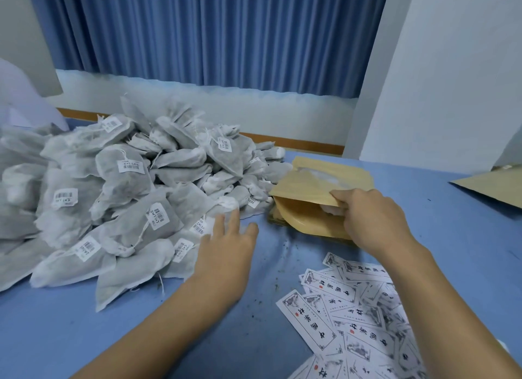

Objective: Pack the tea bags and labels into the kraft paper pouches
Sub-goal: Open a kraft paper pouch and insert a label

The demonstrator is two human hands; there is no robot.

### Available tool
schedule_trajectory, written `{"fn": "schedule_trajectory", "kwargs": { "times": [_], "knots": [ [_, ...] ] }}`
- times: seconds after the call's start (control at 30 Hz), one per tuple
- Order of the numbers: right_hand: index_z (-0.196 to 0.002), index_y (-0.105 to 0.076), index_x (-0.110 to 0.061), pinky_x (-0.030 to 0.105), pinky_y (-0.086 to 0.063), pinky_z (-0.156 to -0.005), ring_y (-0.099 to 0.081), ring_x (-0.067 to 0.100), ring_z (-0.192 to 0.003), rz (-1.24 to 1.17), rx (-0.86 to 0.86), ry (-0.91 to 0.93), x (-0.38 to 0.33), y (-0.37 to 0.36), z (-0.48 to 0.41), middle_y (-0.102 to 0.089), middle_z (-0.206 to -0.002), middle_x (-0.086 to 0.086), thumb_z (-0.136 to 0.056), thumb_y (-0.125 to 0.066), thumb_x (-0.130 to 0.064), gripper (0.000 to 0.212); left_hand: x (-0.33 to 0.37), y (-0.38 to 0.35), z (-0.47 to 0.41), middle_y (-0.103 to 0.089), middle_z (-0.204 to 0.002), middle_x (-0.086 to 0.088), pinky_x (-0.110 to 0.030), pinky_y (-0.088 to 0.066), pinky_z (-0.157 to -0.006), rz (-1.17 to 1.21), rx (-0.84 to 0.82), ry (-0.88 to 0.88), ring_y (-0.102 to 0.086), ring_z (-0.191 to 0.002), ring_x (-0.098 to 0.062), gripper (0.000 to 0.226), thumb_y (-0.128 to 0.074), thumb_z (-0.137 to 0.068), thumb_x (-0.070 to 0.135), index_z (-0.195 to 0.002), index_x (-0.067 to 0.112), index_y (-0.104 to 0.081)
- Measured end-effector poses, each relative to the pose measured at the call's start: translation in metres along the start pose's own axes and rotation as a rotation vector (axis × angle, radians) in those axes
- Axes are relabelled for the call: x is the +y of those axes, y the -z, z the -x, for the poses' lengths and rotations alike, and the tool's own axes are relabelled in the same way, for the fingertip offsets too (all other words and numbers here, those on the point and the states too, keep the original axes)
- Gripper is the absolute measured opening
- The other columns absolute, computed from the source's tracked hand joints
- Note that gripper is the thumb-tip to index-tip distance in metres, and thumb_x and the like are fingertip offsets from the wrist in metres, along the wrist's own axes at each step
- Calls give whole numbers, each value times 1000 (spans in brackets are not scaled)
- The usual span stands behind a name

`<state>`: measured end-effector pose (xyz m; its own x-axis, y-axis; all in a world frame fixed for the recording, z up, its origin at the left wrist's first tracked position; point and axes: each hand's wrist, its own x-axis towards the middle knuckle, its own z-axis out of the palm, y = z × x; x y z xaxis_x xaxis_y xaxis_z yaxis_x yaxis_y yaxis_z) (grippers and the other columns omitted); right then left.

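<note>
A big heap of grey tea bags (pixel 121 198) with white barcode stickers covers the left half of the blue table. My left hand (pixel 226 248) reaches toward the heap's right edge with fingers spread, holding nothing. A kraft paper pouch (pixel 319 181) lies on a small stack of pouches (pixel 308 223) right of the heap. My right hand (pixel 370 217) pinches its near edge and lifts it; something white shows under my fingers. White printed labels (pixel 353 313) are scattered at the lower right, partly under my right forearm.
Another kraft pouch (pixel 491 186) lies at the far right edge of the table (pixel 268 336). Loose tea crumbs dot the blue surface between my hands. A white wall and blue curtain stand behind the table.
</note>
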<state>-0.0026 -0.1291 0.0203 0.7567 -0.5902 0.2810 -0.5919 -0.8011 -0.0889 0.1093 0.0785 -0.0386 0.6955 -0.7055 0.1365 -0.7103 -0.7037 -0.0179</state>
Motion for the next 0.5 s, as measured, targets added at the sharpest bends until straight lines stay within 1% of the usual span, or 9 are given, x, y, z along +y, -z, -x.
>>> {"fn": "schedule_trajectory", "kwargs": {
  "times": [0.07,0.13,0.17,0.23,0.27,0.33,0.37,0.43,0.5],
  "knots": [
    [-119,-65,-34,38,-53,-73,-56,37,-82,8,6,-5,0,-1,1,-67,-100,9,-91,-49,-12,39,4,4,2,-22,-154,-11,-37,-45,-95,163,150,-36,-36,-134,-32,86,-59,-74,-6,-145,25,-22],
    [-118,-65,-36,37,-50,-68,-48,34,-75,14,7,-3,-1,-2,1,-62,-92,8,-89,-49,-10,42,8,7,6,-38,-143,-3,-34,-47,-90,356,310,-106,-44,-126,-27,91,-49,-69,-12,-148,27,-27],
    [-118,-65,-37,36,-48,-66,-46,33,-74,15,6,0,-2,-2,1,-59,-88,6,-88,-49,-9,44,10,9,8,-43,-141,-1,-34,-47,-92,438,384,-160,-44,-126,-25,91,-46,-66,-15,-147,25,-34],
    [-117,-65,-38,36,-48,-65,-45,33,-73,12,7,-2,-1,-2,1,-58,-87,5,-86,-49,-7,47,13,11,8,-48,-147,-3,-33,-43,-106,573,538,-292,-43,-135,-21,91,-45,-65,-24,-147,15,-45],
    [-117,-65,-38,36,-48,-65,-45,33,-72,9,10,-5,-2,-2,1,-57,-86,6,-85,-49,-6,48,15,11,9,-49,-148,-7,-34,-39,-112,603,623,-362,-44,-139,-21,87,-44,-66,-29,-145,8,-49],
    [-115,-65,-38,35,-45,-61,-44,33,-70,2,14,-7,-2,-3,1,-49,-78,2,-85,-48,-6,48,20,6,9,-52,-145,-12,-36,-38,-116,611,779,-497,-46,-139,-23,75,-45,-71,-32,-139,-1,-54],
    [-115,-65,-39,35,-43,-60,-43,33,-69,-1,16,-4,-3,-3,0,-44,-75,0,-84,-48,-5,48,23,2,7,-54,-143,-13,-37,-39,-114,609,827,-548,-48,-138,-24,69,-47,-74,-32,-136,-3,-55],
    [-116,-65,-38,35,-41,-60,-42,32,-69,-5,22,9,-4,-3,0,-39,-70,-3,-84,-48,-6,49,31,-7,4,-58,-138,-15,-41,-46,-109,586,837,-618,-53,-134,-26,57,-52,-79,-29,-130,-5,-61],
    [-117,-65,-37,35,-41,-62,-42,32,-70,-16,31,24,-6,-3,1,-46,-74,0,-87,-48,-10,44,39,-15,-2,-63,-132,-16,-43,-49,-105,548,830,-662,-56,-130,-27,40,-47,-90,-19,-122,-5,-67]
  ]
}}
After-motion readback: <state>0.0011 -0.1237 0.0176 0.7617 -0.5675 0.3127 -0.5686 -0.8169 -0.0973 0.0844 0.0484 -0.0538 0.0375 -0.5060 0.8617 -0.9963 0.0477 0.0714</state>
